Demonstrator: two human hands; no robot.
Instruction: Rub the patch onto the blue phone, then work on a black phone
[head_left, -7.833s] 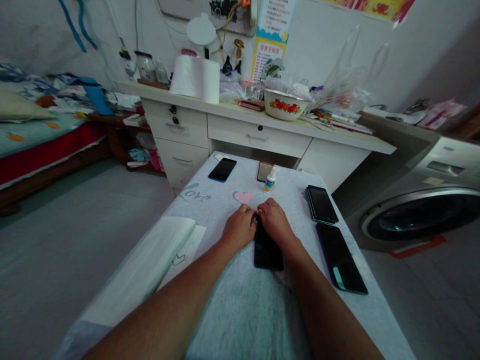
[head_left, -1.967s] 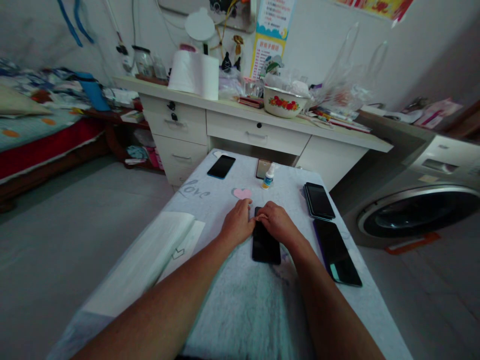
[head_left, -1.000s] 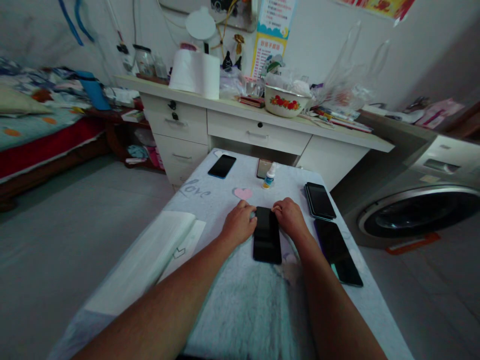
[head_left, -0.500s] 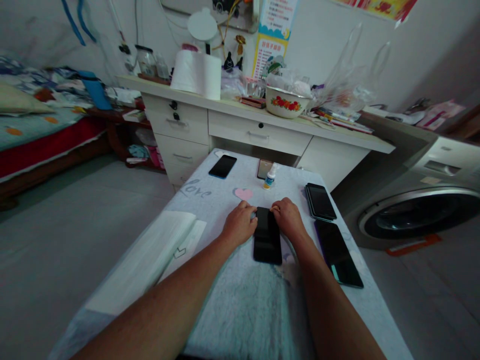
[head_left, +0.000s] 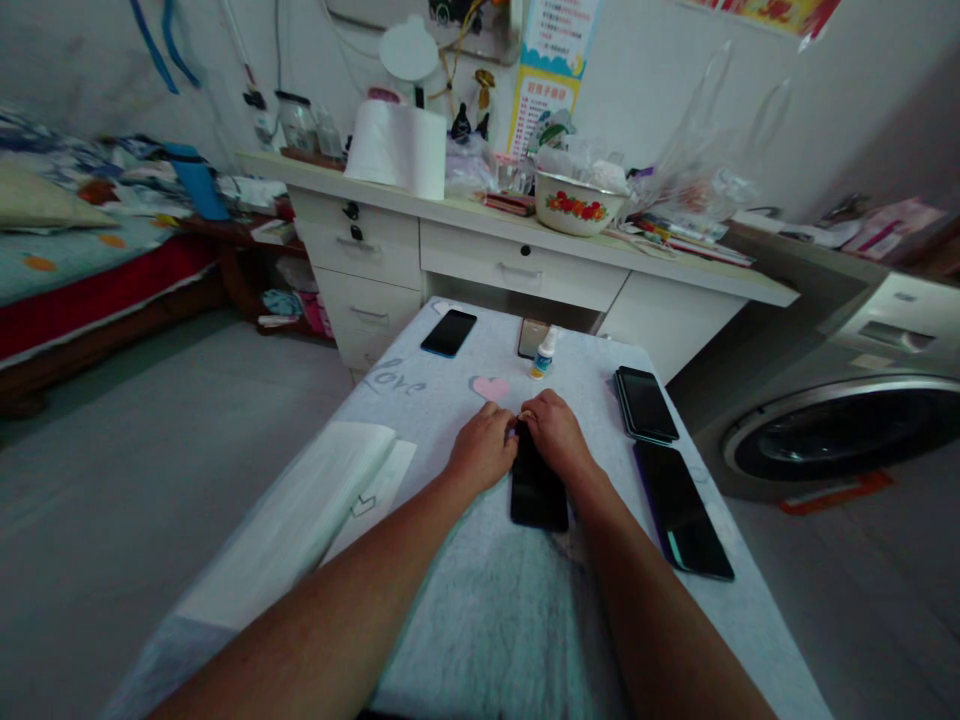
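A black smartphone (head_left: pixel 538 495) lies face up on the cloth-covered table, its upper part partly hidden by my hands. My left hand (head_left: pixel 486 447) is closed at the phone's upper left edge, the fingers bent against it. Over the top of the screen lies my right hand (head_left: pixel 556 432), its fingers curled together near the left fingertips. Something small and pale shows at the right fingertips, too small to name. Beyond the hands stands a small white spray bottle (head_left: pixel 543 355) with a blue and yellow label. A pink heart print (head_left: pixel 491 388) is on the cloth.
Another phone (head_left: pixel 449 333) lies at the far left, and a gold one (head_left: pixel 531 338) behind the bottle. Stacked phones (head_left: pixel 647 404) and a tablet-like black device (head_left: pixel 684 510) line the right side. White folded sheets (head_left: pixel 300 520) lie left. A desk (head_left: pixel 517 270) stands behind.
My right hand has moved left across the phone's top edge, its fingers now meeting the left fingertips. My left hand stays at the phone's left edge.
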